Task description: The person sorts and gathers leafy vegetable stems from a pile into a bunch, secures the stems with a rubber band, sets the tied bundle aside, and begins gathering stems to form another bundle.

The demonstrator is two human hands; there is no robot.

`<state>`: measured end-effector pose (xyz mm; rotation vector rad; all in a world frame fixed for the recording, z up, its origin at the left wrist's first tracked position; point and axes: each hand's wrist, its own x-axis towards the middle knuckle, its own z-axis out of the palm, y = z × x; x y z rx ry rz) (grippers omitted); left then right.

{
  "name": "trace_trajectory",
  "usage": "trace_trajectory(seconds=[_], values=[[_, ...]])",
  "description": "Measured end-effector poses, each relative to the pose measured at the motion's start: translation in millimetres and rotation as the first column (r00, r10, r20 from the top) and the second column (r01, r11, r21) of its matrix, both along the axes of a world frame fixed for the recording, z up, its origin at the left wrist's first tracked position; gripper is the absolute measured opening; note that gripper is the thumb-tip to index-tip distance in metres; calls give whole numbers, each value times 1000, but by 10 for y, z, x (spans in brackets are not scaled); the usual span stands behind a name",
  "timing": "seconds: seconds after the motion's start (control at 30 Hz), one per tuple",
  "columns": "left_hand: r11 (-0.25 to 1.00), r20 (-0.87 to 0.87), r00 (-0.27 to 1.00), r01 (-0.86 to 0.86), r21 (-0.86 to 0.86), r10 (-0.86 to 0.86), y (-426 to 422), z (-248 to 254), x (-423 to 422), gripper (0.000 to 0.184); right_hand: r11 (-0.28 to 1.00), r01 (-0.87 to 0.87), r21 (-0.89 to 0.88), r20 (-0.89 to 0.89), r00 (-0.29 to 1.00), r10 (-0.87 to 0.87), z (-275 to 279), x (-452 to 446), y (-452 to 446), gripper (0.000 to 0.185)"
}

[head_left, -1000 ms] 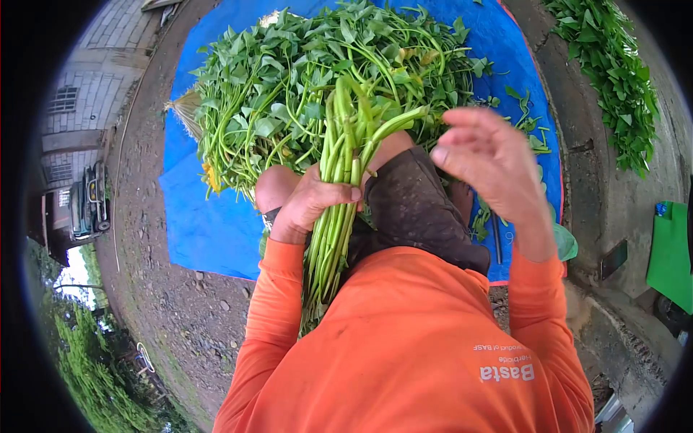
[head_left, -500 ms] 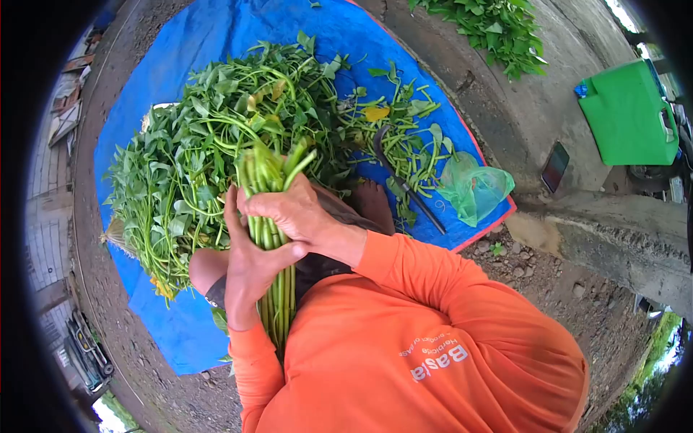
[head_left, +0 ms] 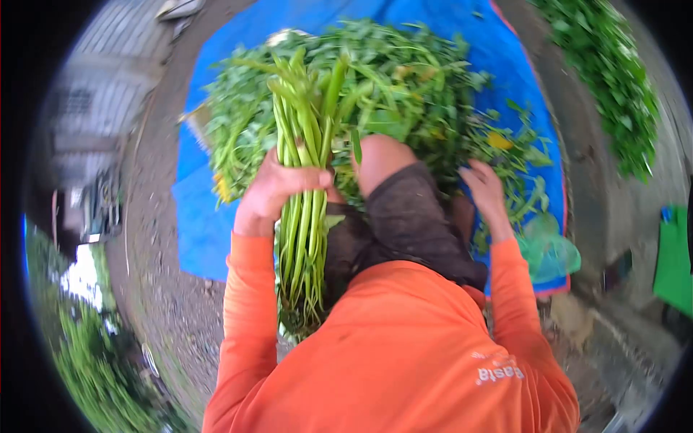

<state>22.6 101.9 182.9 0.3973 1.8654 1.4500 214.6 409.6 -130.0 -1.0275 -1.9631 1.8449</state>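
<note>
Your left hand (head_left: 278, 189) is wrapped around the long bundle of smooth, pale-green stalks (head_left: 307, 224), thumb and fingers closed about it above the middle of its length. The bundle's long axis runs away from you, nearly in line with your left forearm: the thicker, bare ends point outward over the broad heap of dark-green leafy vines (head_left: 426, 79), while the thinner, leafy ends reach back to the front of your orange long-sleeved shirt (head_left: 404, 346).

Your right hand (head_left: 487, 193) is well apart from the bundle, which lies to its left, with your bare right knee (head_left: 390, 159) and dark, stained shorts (head_left: 415, 209) between them. So the left hand is the nearer one, already on the stalks. The right is by the loose scatter of cut green stems and leaves (head_left: 523, 137), at the right side of the heap. Its fingers look partly bent, but they are blurred; you cannot tell whether they pinch anything or touch the scatter. Just beyond that wrist, on the blue plastic tarp (head_left: 206, 249), lies a see-through green plastic bag (head_left: 548, 249).
</note>
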Motion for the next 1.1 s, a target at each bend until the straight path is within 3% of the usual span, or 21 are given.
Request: trace_trajectory(seconds=[0.03, 0.07, 0.13, 0.17, 0.2, 0.23, 0.3, 0.4, 0.53, 0.63, 0.67, 0.7, 0.73, 0.77, 0.8, 0.83, 0.87, 0.9, 0.93, 1.0, 1.1], values=[[998, -137, 989, -43, 35, 47, -186, 173, -200, 47, 914, -297, 275, 438, 885, 155, -580, 272, 274, 40], [995, -275, 957, -76, 72, 93, -390, 357, -427, 50, 732, -382, 564, 464, 880, 101, -1232, 628, 360, 39], [975, -442, 872, -150, 164, 209, -820, 946, -763, 41, 774, -456, 439, 579, 802, 144, -2004, 1186, 450, 34], [941, -456, 830, -226, 251, 321, -1020, 1205, -911, 36, 679, -432, 594, 534, 843, 69, -2122, 1415, 341, 32], [898, -463, 782, -277, 342, 418, -1186, 1437, -1050, 32, 639, -421, 644, 457, 882, 121, -1930, 1512, 257, 32], [868, -485, 736, -296, 398, 473, -1325, 1621, -1171, 29, 738, -367, 566, 471, 879, 76, -1742, 1528, 177, 30], [806, -511, 647, -303, 508, 566, -1528, 1953, -1351, 25, 792, -330, 514, 483, 874, 51, -1682, 1560, 175, 29], [761, -557, 543, -280, 585, 628, -1640, 2188, -1460, 22, 812, -213, 543, 466, 881, -81, -1624, 1507, 152, 26], [827, -605, 572, -293, 480, 554, -1663, 2212, -1382, 24, 822, -343, 455, 515, 854, 71, -1901, 1500, 388, 23], [894, -501, 743, -336, 295, 444, -1508, 2022, -1109, 38, 871, -404, 280, 477, 846, 239, -1463, 1483, 377, 24], [963, -460, 847, -216, 158, 265, -1455, 1888, -1035, 47, 825, -400, 399, 457, 867, 199, -1692, 1584, 407, 23], [986, -405, 900, -131, 103, 162, -1246, 1650, -851, 51, 895, -249, 370, 366, 925, 106, -1450, 1626, 296, 22], [998, -290, 956, -39, 43, 50, -1049, 1314, -718, 55, 920, -270, 284, 454, 883, 119, -1417, 1695, 354, 21], [994, -117, 989, -96, -50, 89, -825, 889, -449, 58, 951, -141, 277, 408, 913, 16, -1363, 1813, 331, 21], [991, 18, 994, -108, -82, 110, -575, 468, -165, 60, 963, -17, 267, 343, 936, -78, -1312, 1780, 275, 23], [998, 160, 986, 53, -19, -49, -303, 109, 74, 59, 986, 93, 140, 347, 928, -137, -998, 1708, 215, 26], [974, 191, 967, 192, -121, -167, -212, -338, 99, 53, 980, 201, 5, 361, 913, -189, -517, 1668, 137, 29], [988, 354, 922, 140, 67, -155, 189, -188, 386, 46, 978, 205, -39, 225, 955, -192, -165, 1647, 83, 33], [976, 363, 906, 196, 100, -219, 267, -638, 330, 42, 976, 202, -78, 95, 976, -194, 174, 1675, 23, 37], [971, 438, 870, 236, 35, -227, 574, -677, 420, 38, 979, 173, -103, -220, 956, -192, 865, 1600, -102, 37], [939, 451, 837, 343, 9, -310, 882, -682, 461, 39, 996, 78, 44, -399, 915, -54, 1560, 1547, -201, 44]])
